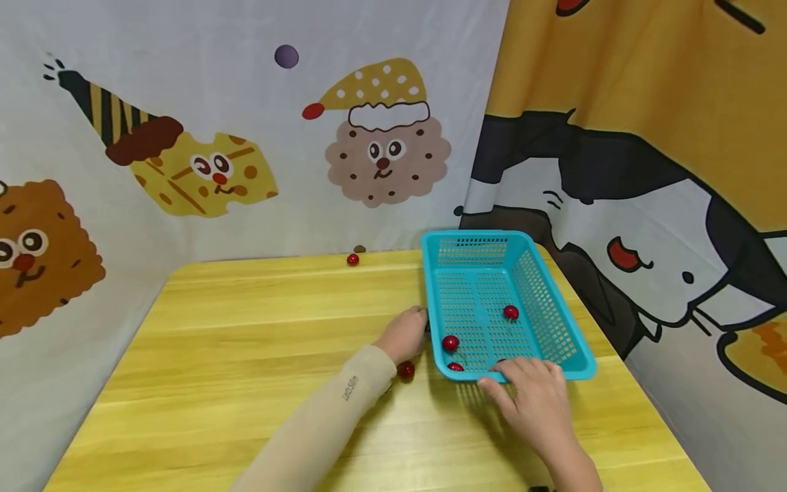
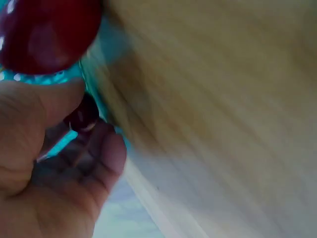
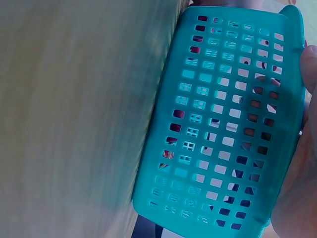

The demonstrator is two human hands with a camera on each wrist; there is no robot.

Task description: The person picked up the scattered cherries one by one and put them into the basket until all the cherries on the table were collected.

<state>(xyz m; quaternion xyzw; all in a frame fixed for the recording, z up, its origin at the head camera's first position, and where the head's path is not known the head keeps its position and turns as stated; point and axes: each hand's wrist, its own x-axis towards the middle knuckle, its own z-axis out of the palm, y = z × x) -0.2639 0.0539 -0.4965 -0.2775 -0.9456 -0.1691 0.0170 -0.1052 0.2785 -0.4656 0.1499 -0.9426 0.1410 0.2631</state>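
My left hand (image 1: 402, 335) is low against the left side of a turquoise plastic basket (image 1: 476, 290). In the left wrist view, its thumb and fingertips pinch a dark red cherry (image 2: 85, 114) close to the basket wall. Another cherry (image 1: 406, 371) lies on the table below the left wrist. My right hand (image 1: 537, 403) grips the basket's near rim, fingers over the edge and thumb outside. Inside the basket are several cherries, one (image 1: 511, 312) towards the right and one (image 1: 451, 343) at the near left. The near wall partly hides others.
A lone cherry (image 1: 353, 260) lies at the far edge of the wooden table (image 1: 246, 328). Behind the table hangs a pale cloth with cartoon prints (image 1: 387, 164), and a patterned curtain (image 1: 621, 157) stands close to the table's right side.
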